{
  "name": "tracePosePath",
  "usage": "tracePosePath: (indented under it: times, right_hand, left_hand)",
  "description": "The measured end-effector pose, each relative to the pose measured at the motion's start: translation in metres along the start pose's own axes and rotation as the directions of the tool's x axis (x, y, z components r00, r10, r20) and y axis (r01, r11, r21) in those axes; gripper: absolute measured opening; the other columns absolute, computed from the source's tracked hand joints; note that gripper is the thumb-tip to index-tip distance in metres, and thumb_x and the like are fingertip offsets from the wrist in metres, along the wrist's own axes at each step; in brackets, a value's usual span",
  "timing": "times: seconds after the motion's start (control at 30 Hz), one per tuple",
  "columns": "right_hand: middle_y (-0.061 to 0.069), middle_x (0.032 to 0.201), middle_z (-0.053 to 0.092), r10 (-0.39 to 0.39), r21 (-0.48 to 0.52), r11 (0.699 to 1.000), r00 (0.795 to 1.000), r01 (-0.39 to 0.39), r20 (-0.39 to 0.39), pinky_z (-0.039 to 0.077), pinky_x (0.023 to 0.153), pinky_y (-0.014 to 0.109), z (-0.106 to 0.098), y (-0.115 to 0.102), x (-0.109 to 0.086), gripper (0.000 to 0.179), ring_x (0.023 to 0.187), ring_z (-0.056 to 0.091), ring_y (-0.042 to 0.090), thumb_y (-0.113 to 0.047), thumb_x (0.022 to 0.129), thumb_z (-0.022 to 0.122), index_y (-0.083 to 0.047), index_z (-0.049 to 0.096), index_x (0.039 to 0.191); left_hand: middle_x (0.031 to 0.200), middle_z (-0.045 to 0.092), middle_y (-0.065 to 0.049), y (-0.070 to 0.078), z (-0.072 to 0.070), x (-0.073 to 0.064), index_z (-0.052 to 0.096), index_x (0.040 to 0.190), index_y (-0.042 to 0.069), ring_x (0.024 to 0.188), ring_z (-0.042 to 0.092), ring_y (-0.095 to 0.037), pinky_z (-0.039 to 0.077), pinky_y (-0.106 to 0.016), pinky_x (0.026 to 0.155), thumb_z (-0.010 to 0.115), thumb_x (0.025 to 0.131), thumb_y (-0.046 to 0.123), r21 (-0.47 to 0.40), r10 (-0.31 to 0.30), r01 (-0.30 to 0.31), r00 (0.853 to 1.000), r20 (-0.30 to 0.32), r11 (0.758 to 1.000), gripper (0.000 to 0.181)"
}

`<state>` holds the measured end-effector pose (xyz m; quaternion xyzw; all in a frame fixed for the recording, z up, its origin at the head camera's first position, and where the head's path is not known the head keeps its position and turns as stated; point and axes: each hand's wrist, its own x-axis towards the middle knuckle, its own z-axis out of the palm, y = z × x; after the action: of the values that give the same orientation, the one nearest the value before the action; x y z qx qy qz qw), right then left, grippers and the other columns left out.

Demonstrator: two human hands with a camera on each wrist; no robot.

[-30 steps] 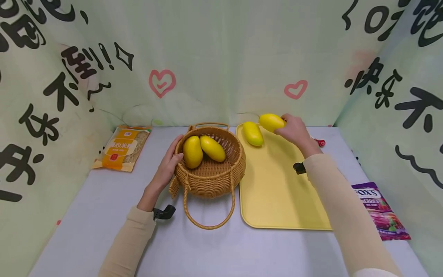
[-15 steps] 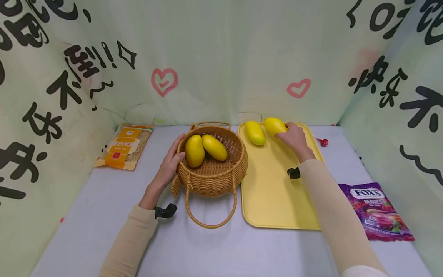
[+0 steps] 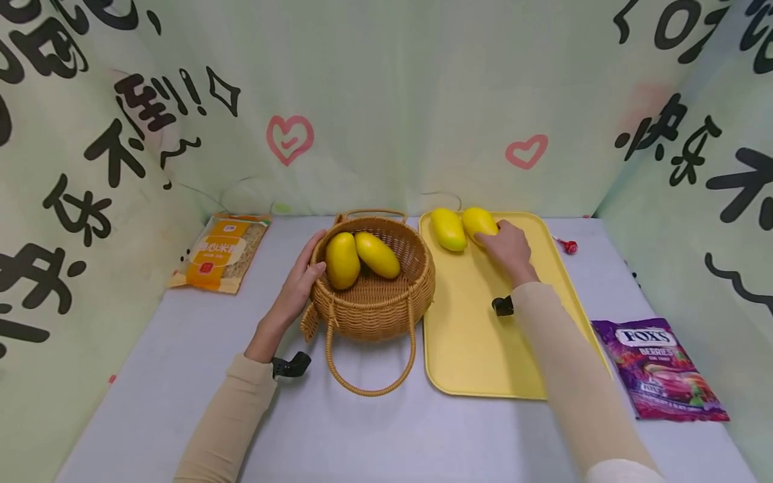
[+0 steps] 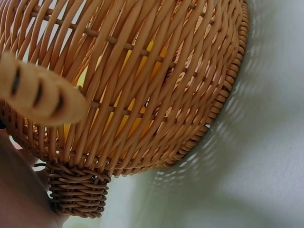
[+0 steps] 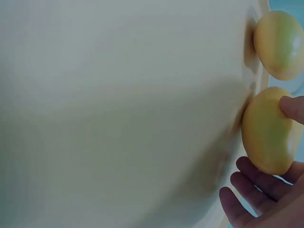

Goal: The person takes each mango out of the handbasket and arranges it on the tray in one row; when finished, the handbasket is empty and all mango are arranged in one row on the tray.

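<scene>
mango (image 5: 268, 137), yellow, smooth, oval, between right thumb (image 5: 293, 108) and fingers (image 5: 251, 194); basket (image 3: 374, 318), tan wicker, round, mouth up, left fingers (image 3: 309, 249) at rim.

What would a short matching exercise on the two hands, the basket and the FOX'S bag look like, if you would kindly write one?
Things
1. Left hand
2. Right hand
3. Basket
4. FOX'S bag

Places, colours and states
A. Purple, lying to the right of the tray
B. On the basket's left side, at the rim
C. Holds two yellow fruits
D. Thumb on a yellow fruit

Right pairs: 1-B, 2-D, 3-C, 4-A.
</scene>
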<state>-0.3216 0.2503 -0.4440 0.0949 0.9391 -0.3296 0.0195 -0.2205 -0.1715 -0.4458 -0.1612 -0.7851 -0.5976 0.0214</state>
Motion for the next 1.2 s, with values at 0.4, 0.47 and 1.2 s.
tracePosePath:
  times: [0.4,0.47,1.2]
  right_hand:
    - [0.02,0.117,0.055,0.035,-0.022,0.999,0.999,-0.034,0.034,0.041,0.087,0.046,0.0,-0.007,-0.004,0.073,0.101,0.05,0.034,-0.065,0.092,0.043,-0.002,0.052,0.128]
    - [0.022,0.13,0.053,0.035,-0.019,0.999,0.999,-0.035,0.025,0.041,0.098,0.052,0.0,-0.006,-0.004,0.077,0.111,0.049,0.036,-0.063,0.093,0.043,-0.002,0.048,0.138]
    - [0.021,0.148,0.043,-0.278,-0.17,0.946,0.961,0.275,0.011,0.032,0.113,0.06,-0.037,-0.027,-0.002,0.056,0.133,0.039,0.042,-0.035,0.096,0.051,-0.006,0.048,0.144]
  left_hand:
    - [0.166,0.019,0.008,-0.001,0.0,0.001,0.022,0.158,0.031,0.154,0.015,-0.014,0.013,-0.05,0.126,0.038,0.103,0.023,-0.006,0.005,-0.005,1.0,-0.003,1.0,0.058]
    - [0.166,0.018,0.008,0.0,0.0,0.001,0.022,0.158,0.031,0.154,0.015,-0.014,0.013,-0.049,0.126,0.038,0.103,0.023,-0.004,0.004,-0.004,1.0,-0.002,1.0,0.058]
    - [0.166,0.018,0.009,-0.001,0.001,0.0,0.022,0.158,0.036,0.154,0.014,-0.014,0.013,-0.049,0.126,0.037,0.103,0.023,-0.002,0.004,-0.004,1.0,-0.001,1.0,0.058]
